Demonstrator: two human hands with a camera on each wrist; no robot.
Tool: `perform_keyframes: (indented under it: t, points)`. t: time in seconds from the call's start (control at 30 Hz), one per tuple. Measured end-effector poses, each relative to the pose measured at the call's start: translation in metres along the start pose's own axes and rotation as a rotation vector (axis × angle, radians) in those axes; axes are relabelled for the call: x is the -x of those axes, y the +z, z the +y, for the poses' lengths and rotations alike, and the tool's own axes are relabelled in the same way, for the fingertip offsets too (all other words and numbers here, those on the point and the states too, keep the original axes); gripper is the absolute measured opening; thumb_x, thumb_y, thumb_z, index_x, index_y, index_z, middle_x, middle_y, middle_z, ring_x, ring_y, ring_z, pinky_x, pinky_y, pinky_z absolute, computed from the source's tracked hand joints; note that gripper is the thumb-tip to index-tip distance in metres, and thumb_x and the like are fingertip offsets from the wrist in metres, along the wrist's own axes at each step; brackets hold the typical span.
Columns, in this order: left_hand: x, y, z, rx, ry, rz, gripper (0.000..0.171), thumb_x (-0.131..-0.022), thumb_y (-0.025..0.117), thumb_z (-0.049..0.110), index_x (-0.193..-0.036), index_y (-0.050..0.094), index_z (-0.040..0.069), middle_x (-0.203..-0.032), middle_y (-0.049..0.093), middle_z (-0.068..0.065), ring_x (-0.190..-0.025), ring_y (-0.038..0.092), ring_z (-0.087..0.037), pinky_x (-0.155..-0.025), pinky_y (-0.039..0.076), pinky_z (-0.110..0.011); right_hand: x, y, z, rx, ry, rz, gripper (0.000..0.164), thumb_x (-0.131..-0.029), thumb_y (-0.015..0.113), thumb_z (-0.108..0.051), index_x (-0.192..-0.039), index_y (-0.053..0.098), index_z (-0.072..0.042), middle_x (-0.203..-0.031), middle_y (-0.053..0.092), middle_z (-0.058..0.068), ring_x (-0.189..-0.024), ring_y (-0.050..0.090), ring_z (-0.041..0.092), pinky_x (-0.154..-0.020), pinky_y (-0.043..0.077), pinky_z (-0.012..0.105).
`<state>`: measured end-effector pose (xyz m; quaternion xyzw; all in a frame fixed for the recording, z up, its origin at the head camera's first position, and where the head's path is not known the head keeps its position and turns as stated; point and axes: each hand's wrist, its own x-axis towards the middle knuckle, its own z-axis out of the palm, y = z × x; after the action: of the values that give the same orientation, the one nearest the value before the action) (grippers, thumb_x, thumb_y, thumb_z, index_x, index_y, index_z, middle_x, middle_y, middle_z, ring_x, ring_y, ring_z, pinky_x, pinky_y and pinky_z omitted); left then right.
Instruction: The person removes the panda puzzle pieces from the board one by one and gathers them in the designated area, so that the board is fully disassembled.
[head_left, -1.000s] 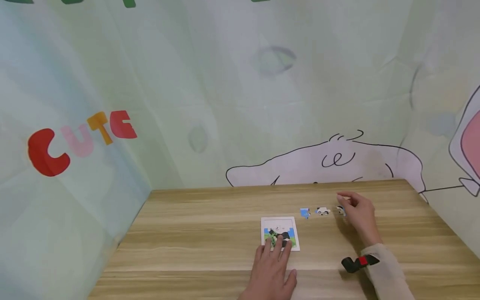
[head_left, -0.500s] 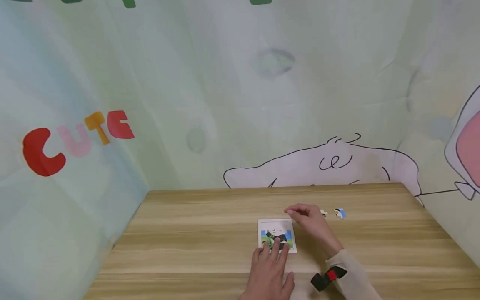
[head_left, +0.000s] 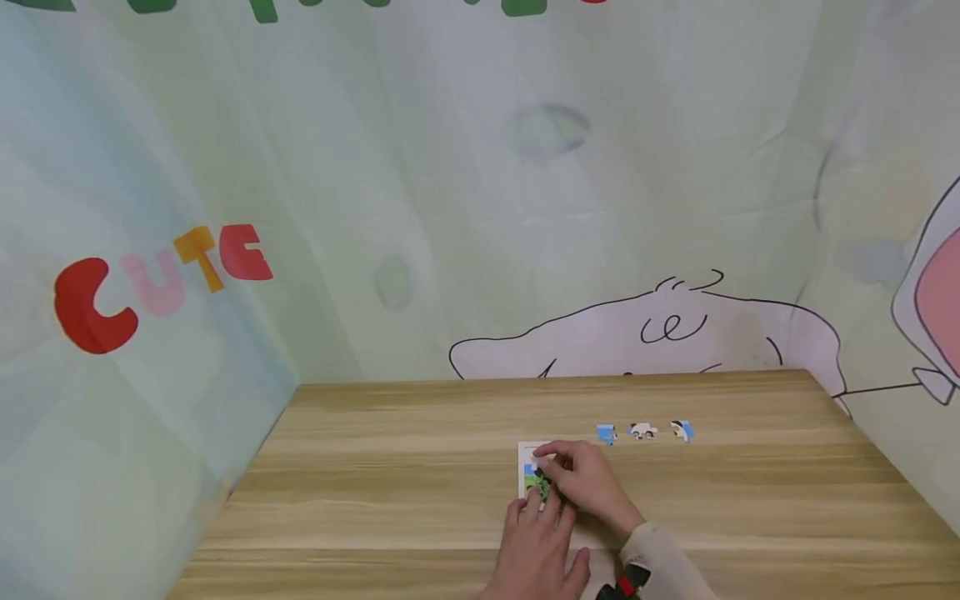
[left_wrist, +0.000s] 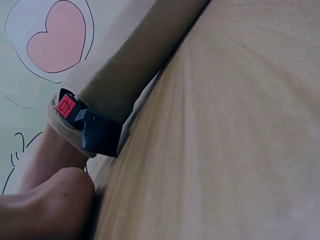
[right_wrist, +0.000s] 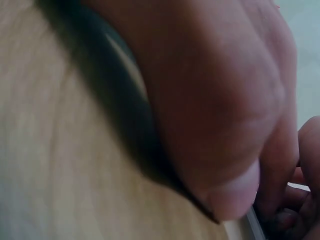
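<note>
A small white-framed panda jigsaw puzzle [head_left: 527,475] lies on the wooden table; its right part is hidden by hands. My left hand [head_left: 534,542] rests with spread fingers on the puzzle's lower edge. Over the upper part bends my right hand [head_left: 588,483], thumb and index tips close together at the picture. Whether they pinch a piece I cannot tell. In the right wrist view the thumb [right_wrist: 232,197] comes down right at the frame's edge. Beyond the puzzle lie three loose pieces in a row: a blue piece [head_left: 607,433], a panda-face piece [head_left: 642,431] and a blue-and-white piece [head_left: 682,430].
The wooden table [head_left: 375,483] reaches back to a printed cloth backdrop [head_left: 420,208] with cartoon drawings. A black wrist camera [head_left: 626,583] is strapped at the right sleeve [head_left: 663,562], close to the table and beside the left thumb.
From beside the rightmost loose piece, my right hand has swung left past the others and down onto the puzzle. All three loose pieces show again. My left hand has stayed on the puzzle.
</note>
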<state>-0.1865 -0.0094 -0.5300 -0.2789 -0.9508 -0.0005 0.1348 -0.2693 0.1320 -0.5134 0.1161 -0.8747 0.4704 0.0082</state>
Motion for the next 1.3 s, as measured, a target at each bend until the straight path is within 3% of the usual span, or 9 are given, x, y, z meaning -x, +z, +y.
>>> perform_keyframes:
  t: [0.2, 0.5, 0.73, 0.97, 1.3]
  points:
    - [-0.0009, -0.0016, -0.0010, 0.028, 0.005, -0.034, 0.062, -0.105, 0.052, 0.055, -0.150, 0.059, 0.014, -0.156, 0.060, -0.006, -0.133, 0.057, -0.028, -0.101, 0.051, -0.048, -0.0003, 0.0036, 0.0028, 0.041, -0.011, 0.012, 0.015, -0.102, 0.069, -0.017, -0.110, 0.082, -0.014, -0.065, 0.062, -0.007, -0.058, 0.052, 0.007, -0.062, 0.041, 0.024]
    - [0.0002, 0.0004, -0.0013, -0.027, 0.025, 0.036, 0.059, -0.102, 0.056, 0.056, -0.145, 0.063, 0.016, -0.150, 0.062, -0.004, -0.124, 0.057, -0.026, -0.095, 0.051, -0.044, -0.0011, 0.0056, 0.0019, 0.066, -0.002, 0.015, 0.013, -0.101, 0.070, -0.016, -0.102, 0.083, -0.017, -0.065, 0.063, -0.008, -0.059, 0.052, 0.008, -0.062, 0.040, 0.024]
    - [-0.0003, 0.0005, -0.0022, -0.018, 0.026, 0.028, 0.060, -0.102, 0.055, 0.056, -0.146, 0.062, 0.016, -0.152, 0.061, -0.004, -0.124, 0.056, -0.026, -0.096, 0.050, -0.044, -0.0015, 0.0063, 0.0010, 0.058, 0.034, 0.015, 0.017, -0.102, 0.066, -0.013, -0.099, 0.082, -0.017, -0.073, 0.067, -0.005, -0.067, 0.054, 0.012, -0.067, 0.041, 0.026]
    - [-0.0008, 0.0000, -0.0028, 0.019, 0.013, 0.009, 0.065, -0.102, 0.055, 0.057, -0.152, 0.058, 0.016, -0.160, 0.056, -0.005, -0.125, 0.056, -0.027, -0.096, 0.048, -0.043, -0.0019, 0.0018, -0.0012, -0.020, 0.064, 0.008, 0.016, -0.100, 0.067, -0.011, -0.100, 0.081, -0.018, -0.084, 0.072, -0.001, -0.075, 0.056, 0.014, -0.071, 0.043, 0.029]
    - [0.0000, -0.0006, -0.0031, 0.012, 0.021, 0.039, 0.055, -0.101, 0.057, 0.056, -0.139, 0.066, 0.017, -0.147, 0.064, -0.005, -0.122, 0.056, -0.027, -0.092, 0.049, -0.042, -0.0010, 0.0034, 0.0019, -0.095, 0.104, 0.005, 0.011, -0.095, 0.075, -0.011, -0.096, 0.079, -0.020, -0.092, 0.075, -0.003, -0.072, 0.055, 0.014, -0.066, 0.043, 0.027]
